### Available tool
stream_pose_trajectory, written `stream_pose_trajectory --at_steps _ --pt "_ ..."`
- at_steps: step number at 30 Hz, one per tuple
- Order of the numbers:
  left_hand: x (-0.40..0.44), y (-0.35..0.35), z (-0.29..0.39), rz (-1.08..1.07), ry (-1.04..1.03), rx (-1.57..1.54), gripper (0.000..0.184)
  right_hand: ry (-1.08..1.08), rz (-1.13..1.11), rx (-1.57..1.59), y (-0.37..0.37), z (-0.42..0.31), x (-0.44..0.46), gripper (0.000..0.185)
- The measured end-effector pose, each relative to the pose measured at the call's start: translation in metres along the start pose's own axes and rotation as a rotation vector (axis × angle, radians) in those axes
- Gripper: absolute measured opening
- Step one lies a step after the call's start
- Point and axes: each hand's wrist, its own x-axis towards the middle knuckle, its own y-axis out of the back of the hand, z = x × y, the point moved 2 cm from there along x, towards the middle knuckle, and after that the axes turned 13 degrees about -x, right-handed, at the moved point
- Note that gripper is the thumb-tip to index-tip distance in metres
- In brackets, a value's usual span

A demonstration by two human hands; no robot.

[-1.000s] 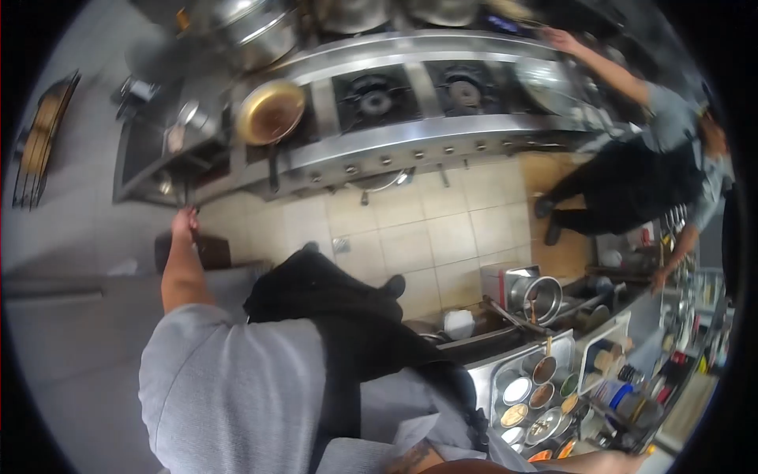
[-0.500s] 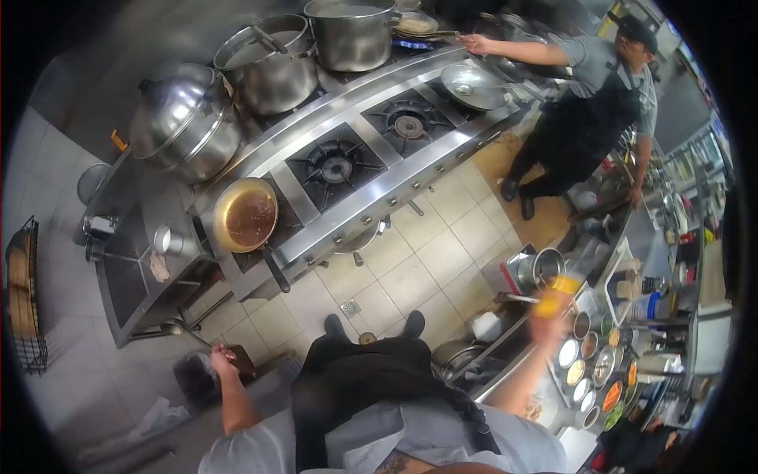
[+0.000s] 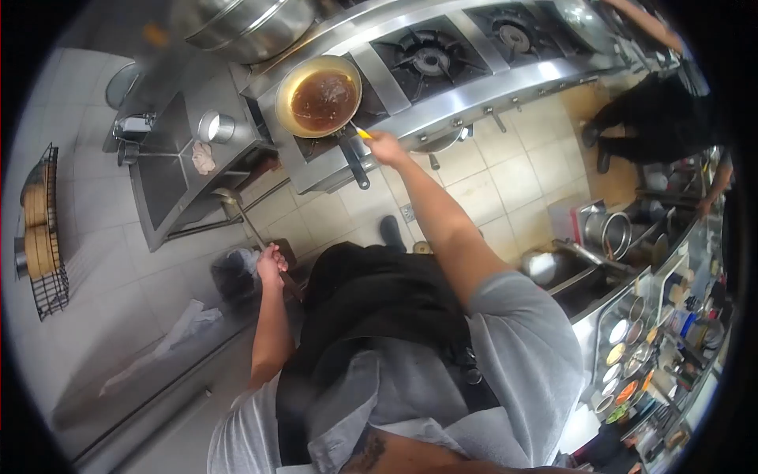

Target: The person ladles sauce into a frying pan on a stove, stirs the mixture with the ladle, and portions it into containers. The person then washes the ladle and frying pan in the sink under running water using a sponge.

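Note:
A frying pan (image 3: pixel 284 114) with brown sauce (image 3: pixel 324 99) in it sits on the left end of the stove, its black handle (image 3: pixel 355 164) pointing toward me. My right hand (image 3: pixel 385 147) reaches to the pan's near rim, closed on a yellow-handled utensil (image 3: pixel 364 133). Only a short metal part shows beyond the yellow, so its kind is unclear. Lower left, my left hand (image 3: pixel 272 261) is closed around the long handle of a ladle (image 3: pixel 227 197), which is held out from me beside the steel side table, away from the pan.
Bare burners (image 3: pixel 431 59) line the stove (image 3: pixel 442 118) right of the pan. A metal pot (image 3: pixel 215 127) and a pale cloth-like lump (image 3: pixel 203 158) lie on the side table (image 3: pixel 162 170). Food containers (image 3: pixel 628 389) fill the right counter. A co-worker (image 3: pixel 659 118) stands far right.
My right hand has swung from the right counter to the pan with the yellow-handled utensil. My view has turned and moved closer to the stove; my left hand still grips the ladle.

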Motion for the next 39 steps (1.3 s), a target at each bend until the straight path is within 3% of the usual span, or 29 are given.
stream_pose_trajectory --at_steps 1,4,9,13,18,21,25,34,37,39 --pt "-0.003 -0.001 0.000 -0.006 0.004 0.006 0.018 0.018 0.087 -0.088 -0.010 0.000 0.009 0.037" --pt "-0.002 -0.003 0.009 -0.032 0.041 0.023 0.018 -0.228 0.059 0.164 -0.025 -0.023 0.026 0.034" --pt "0.011 0.005 0.019 -0.029 0.024 0.009 0.015 -0.413 0.059 0.263 -0.037 -0.033 0.033 0.034" --pt "0.016 0.006 0.024 -0.031 -0.017 -0.011 0.015 -0.285 0.112 0.272 -0.023 -0.035 0.018 0.033" --pt "0.031 0.018 0.026 -0.022 0.024 -0.083 0.015 -0.355 -0.053 0.417 -0.032 -0.023 0.021 0.030" --pt "0.028 0.014 0.025 -0.022 0.001 -0.092 0.015 -0.372 -0.005 0.626 -0.031 -0.020 0.018 0.027" --pt "0.039 0.020 0.022 -0.030 -0.007 -0.103 0.015 -0.370 -0.046 0.544 -0.015 -0.027 0.010 0.024" --pt "0.062 0.024 0.020 -0.009 0.078 -0.177 0.015 -0.423 -0.105 0.785 -0.016 -0.031 0.014 0.024" --pt "0.068 0.027 0.020 0.010 0.108 -0.214 0.016 -0.441 -0.077 0.756 -0.009 -0.034 0.012 0.027" --pt "0.076 0.033 0.019 0.023 0.116 -0.191 0.015 -0.426 -0.092 0.786 -0.018 -0.024 0.027 0.040"
